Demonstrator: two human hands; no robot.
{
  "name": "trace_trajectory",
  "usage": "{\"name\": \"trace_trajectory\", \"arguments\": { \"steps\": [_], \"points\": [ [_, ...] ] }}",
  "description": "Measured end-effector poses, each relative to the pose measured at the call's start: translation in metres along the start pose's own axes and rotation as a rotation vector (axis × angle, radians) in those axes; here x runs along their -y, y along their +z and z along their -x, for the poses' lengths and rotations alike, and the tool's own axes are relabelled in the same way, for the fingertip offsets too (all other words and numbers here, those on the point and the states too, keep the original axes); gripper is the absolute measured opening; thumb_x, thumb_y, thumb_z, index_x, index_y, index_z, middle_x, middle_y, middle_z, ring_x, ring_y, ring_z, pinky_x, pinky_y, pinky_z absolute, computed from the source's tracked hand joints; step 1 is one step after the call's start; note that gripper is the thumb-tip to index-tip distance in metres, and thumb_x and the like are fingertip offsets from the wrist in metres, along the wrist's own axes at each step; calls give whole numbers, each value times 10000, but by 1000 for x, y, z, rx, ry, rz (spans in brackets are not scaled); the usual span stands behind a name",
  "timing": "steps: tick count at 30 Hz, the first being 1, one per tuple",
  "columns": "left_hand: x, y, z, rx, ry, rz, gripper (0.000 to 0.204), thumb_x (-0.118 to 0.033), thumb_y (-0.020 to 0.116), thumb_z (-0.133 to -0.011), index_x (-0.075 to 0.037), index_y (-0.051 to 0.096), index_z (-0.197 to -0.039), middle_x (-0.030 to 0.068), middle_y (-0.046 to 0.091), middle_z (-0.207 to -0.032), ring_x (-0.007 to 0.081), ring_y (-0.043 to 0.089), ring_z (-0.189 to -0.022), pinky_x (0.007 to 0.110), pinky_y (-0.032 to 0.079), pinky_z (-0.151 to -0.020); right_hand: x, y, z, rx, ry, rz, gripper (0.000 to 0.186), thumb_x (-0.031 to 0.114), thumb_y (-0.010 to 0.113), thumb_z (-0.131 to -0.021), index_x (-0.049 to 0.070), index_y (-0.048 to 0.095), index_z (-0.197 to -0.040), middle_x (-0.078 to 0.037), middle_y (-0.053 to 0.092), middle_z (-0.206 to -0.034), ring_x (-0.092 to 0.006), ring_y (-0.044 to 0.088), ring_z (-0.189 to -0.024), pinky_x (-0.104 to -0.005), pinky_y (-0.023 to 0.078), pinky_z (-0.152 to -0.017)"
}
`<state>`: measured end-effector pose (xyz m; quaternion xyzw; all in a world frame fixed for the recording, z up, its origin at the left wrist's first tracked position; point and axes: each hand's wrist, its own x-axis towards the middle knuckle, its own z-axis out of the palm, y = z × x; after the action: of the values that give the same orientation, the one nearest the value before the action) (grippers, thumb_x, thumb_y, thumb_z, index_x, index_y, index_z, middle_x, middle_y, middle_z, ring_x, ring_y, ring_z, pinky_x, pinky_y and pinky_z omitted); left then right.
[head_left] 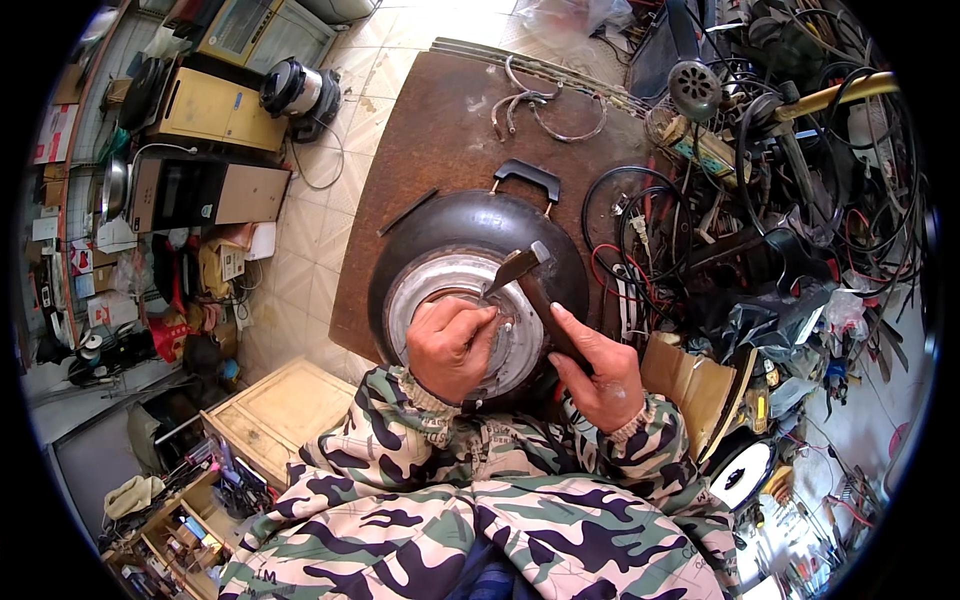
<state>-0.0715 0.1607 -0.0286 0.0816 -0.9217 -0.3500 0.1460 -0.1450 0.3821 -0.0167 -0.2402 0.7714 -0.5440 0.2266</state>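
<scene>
A black round pot (470,215) with a black handle lies on a rusty board, a dull silver metal disc (420,275) on its upward face. My left hand (452,348) is closed over the disc, its fingertips pinching a small thin metal piece (488,306), partly hidden. My right hand (598,375) grips the dark handle of a hammer (545,315); the hammer's head is just above and right of my left fingertips, over the disc. A narrow dark bar (408,210) lies at the pot's upper left.
The rusty board (390,150) carries braided hoses (570,130). Tangled cables (650,190) and tools crowd the right, with cardboard (680,390) nearer me. At left are appliances (210,190), a steel cooker (295,95) on the tiled floor, and a wooden cabinet (270,410).
</scene>
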Motion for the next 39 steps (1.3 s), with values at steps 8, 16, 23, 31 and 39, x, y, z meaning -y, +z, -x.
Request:
{"name": "trace_trajectory", "arguments": {
  "steps": [8,16,23,31,39],
  "points": [
    [1,-3,-3,12,-2,8,158,17,849,-814,-29,763,-937,103,709,-868,289,678,-784,389,514,-689,0,-1,-3,-17,-101,97,658,-39,747,-873,57,600,-1508,-190,668,-862,-358,671,-729,-413,552,-671],
    [1,-5,-3,13,-1,5,165,21,853,-793,-24,760,-921,100,710,-868,296,680,-790,394,519,-699,1,1,3,31,-240,330,663,-40,753,-829,87,646,-1471,-97,609,-798,-274,635,-609,-397,521,-551],
    [3,-8,-5,12,-9,11,170,14,857,-789,-27,763,-925,103,712,-873,301,686,-801,400,519,-704,1,8,3,23,-262,383,648,-30,754,-829,85,658,-1460,-98,600,-801,-267,621,-591,-395,516,-536],
    [5,-7,-7,-20,7,18,183,-4,864,-781,-49,770,-931,94,704,-863,304,680,-801,410,518,-711,14,-8,-31,38,81,-190,591,-51,709,-922,-15,577,-1497,-253,743,-1245,-244,757,-1120,-319,560,-958],
    [7,-8,-8,-13,-10,27,130,-58,843,-789,-63,768,-895,70,698,-841,301,662,-774,412,501,-724,12,-25,-61,233,-13,-64,595,-77,702,-897,-15,598,-1479,-265,738,-1267,-275,755,-1158,-339,569,-969]
  ]
}}
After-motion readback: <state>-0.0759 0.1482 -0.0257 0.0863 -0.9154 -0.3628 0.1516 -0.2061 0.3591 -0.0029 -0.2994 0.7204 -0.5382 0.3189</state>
